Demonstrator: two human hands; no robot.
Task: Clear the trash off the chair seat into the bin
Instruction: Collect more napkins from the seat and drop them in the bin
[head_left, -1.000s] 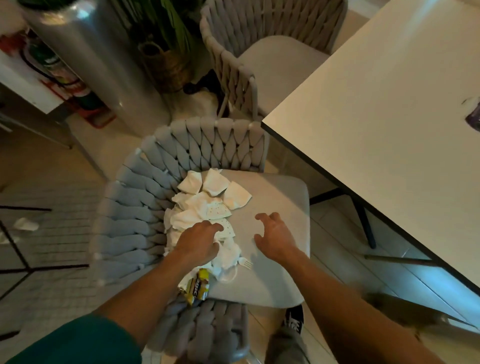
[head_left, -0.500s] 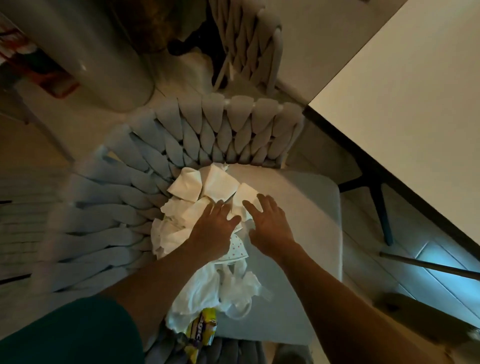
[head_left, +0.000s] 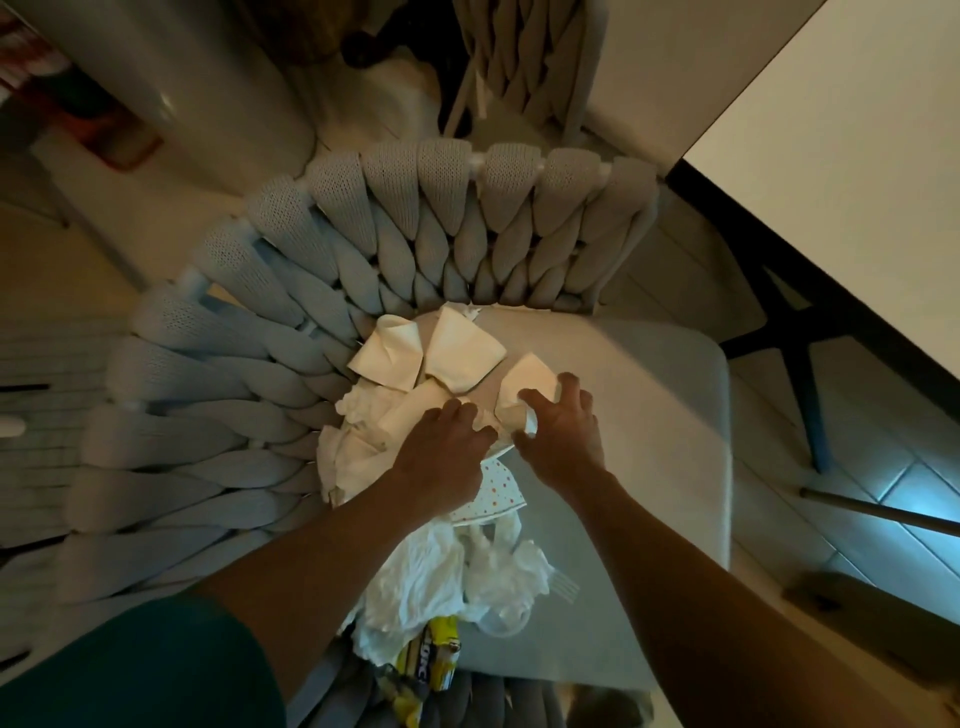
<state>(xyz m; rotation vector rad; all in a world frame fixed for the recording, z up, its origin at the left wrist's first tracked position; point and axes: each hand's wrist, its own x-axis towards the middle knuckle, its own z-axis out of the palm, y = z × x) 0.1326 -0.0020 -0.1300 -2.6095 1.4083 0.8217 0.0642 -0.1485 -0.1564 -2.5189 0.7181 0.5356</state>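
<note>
A heap of trash lies on the grey chair seat (head_left: 649, 415): folded white napkins (head_left: 462, 353), a dotted paper plate (head_left: 493, 493), crumpled white plastic (head_left: 431, 577), a plastic fork (head_left: 563, 582) and a yellow wrapper (head_left: 426, 660) at the near edge. My left hand (head_left: 441, 447) rests on the napkins with fingers curled over them. My right hand (head_left: 561, 421) grips one folded napkin (head_left: 524, 387) at the heap's right side. No bin is in view.
The chair's thick woven back (head_left: 363, 249) wraps the left and far sides. A white table (head_left: 857, 171) with black legs stands at right. A second woven chair (head_left: 524, 52) and a metal cylinder (head_left: 197, 78) are behind.
The view has closed in on the seat. My right hand has curled its fingers round the right-hand napkin. My left hand has stayed on the pile.
</note>
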